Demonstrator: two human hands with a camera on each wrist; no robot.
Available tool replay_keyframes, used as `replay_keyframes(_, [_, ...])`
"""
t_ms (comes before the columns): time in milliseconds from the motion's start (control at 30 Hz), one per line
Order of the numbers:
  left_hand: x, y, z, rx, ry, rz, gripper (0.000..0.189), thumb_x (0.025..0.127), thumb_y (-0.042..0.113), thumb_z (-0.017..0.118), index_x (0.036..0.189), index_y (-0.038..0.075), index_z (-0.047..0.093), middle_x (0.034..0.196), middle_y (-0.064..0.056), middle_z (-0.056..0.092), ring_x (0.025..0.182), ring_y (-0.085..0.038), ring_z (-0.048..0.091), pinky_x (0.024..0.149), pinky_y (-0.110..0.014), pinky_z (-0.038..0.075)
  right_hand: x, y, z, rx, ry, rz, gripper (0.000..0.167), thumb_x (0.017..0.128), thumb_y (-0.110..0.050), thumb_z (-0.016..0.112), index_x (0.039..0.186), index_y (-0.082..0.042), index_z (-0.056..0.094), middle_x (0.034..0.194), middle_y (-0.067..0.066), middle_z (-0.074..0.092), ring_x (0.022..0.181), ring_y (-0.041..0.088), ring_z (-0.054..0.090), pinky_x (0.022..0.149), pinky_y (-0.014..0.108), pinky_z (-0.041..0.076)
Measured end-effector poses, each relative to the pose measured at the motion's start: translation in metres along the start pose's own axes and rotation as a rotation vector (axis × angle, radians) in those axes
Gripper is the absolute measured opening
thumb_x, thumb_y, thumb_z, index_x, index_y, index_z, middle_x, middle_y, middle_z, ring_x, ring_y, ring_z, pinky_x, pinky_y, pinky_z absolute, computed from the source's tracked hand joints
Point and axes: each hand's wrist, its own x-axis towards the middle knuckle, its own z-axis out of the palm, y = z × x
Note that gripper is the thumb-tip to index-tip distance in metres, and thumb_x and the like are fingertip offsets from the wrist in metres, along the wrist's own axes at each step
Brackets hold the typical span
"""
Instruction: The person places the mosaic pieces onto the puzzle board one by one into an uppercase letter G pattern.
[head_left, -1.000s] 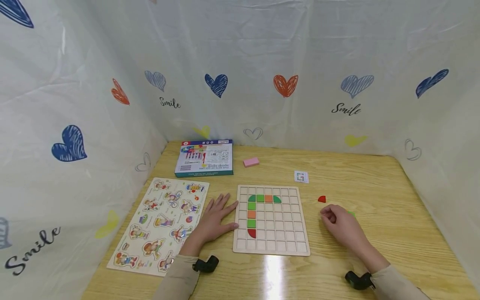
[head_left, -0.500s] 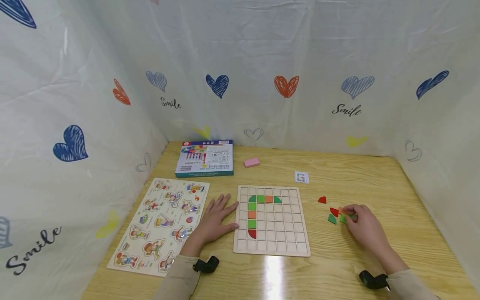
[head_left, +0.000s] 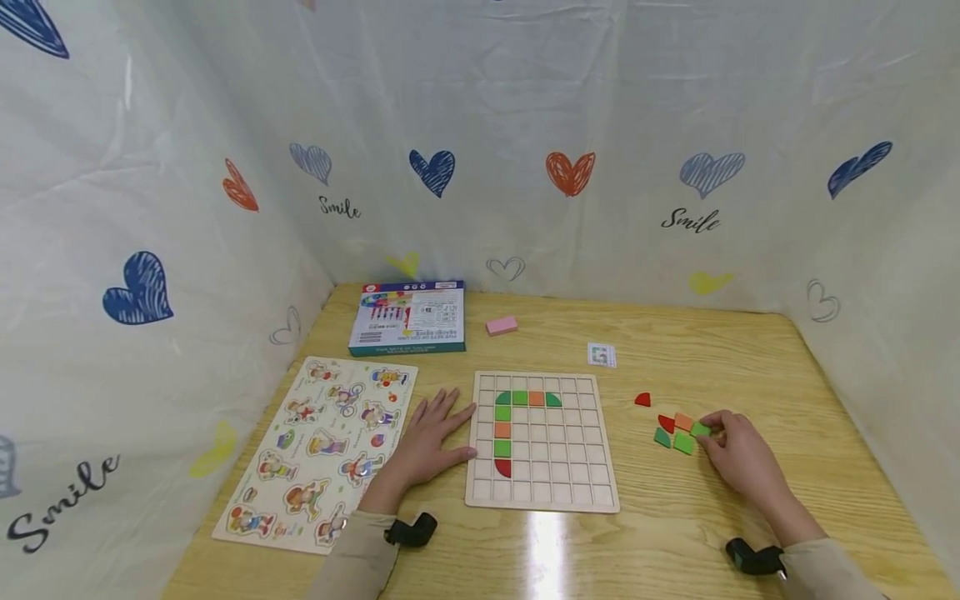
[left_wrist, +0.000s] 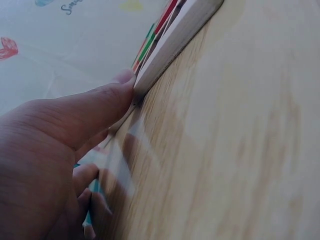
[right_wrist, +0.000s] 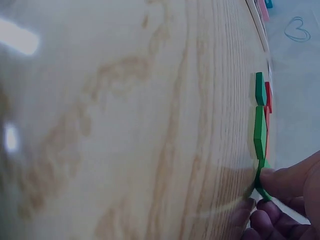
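Observation:
My left hand [head_left: 431, 442] rests with spread fingers on the table, thumb and fingertip at the left edge of the wooden grid board [head_left: 555, 492]. In the left wrist view the thumb [left_wrist: 107, 100] touches the board's side. On the board, green, orange and red tiles form a bent line in the upper left cells. My right hand [head_left: 742, 454] pinches a light green square tile [head_left: 701, 429] between thumb and fingers, right of the board. Beside it lie another green square [head_left: 683, 442], an orange square [head_left: 683, 422], a red quarter-circle [head_left: 667, 424] and a dark green quarter-circle [head_left: 662, 437].
A lone red quarter-circle [head_left: 642, 400] and a small pattern card [head_left: 602, 355] lie near the board's right side. A pink block [head_left: 502, 325] and a flat box [head_left: 408, 321] are at the back. A picture puzzle board [head_left: 300, 450] lies left, partly under the left forearm.
My right hand has moved right, uncovering the loose tiles, and now pinches a light green square. The left hand has stayed at the board's edge.

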Motion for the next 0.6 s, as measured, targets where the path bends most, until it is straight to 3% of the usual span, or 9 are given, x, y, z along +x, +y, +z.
replay_keyframes(267, [0.000,-0.001,0.000,0.004,0.012,0.007,0.073,0.095,0.054,0.065,0.158,0.024,0.041,0.169,-0.009,0.019,0.157,-0.029,0.008,0.126,-0.051,-0.001,0.001,0.001,-0.001,0.006,0.037,-0.006,0.016,0.098,-0.010,0.066,0.110,-0.001,0.060,0.082,0.005,0.060,0.065,0.017,0.048,0.055,0.031,0.039])
replay_keyframes(467, [0.001,0.000,0.001,0.007,0.010,0.003,0.074,0.095,0.056,0.064,0.158,0.025,0.041,0.169,-0.008,0.019,0.157,-0.029,0.007,0.126,-0.051,0.000,-0.002,-0.008,-0.001,0.062,0.137,0.026,0.016,0.100,-0.015,0.065,0.110,-0.003,0.066,0.092,0.010,0.066,0.078,0.021,0.059,0.061,0.024,0.045])
replay_keyframes(600, [0.000,0.000,0.001,0.004,0.006,-0.002,0.074,0.095,0.055,0.064,0.158,0.025,0.041,0.169,-0.008,0.018,0.157,-0.028,0.007,0.126,-0.051,-0.001,-0.001,-0.023,0.003,0.128,0.124,0.017,0.020,0.103,-0.021,0.063,0.115,-0.005,0.066,0.098,0.009,0.067,0.086,0.021,0.062,0.065,0.020,0.048])
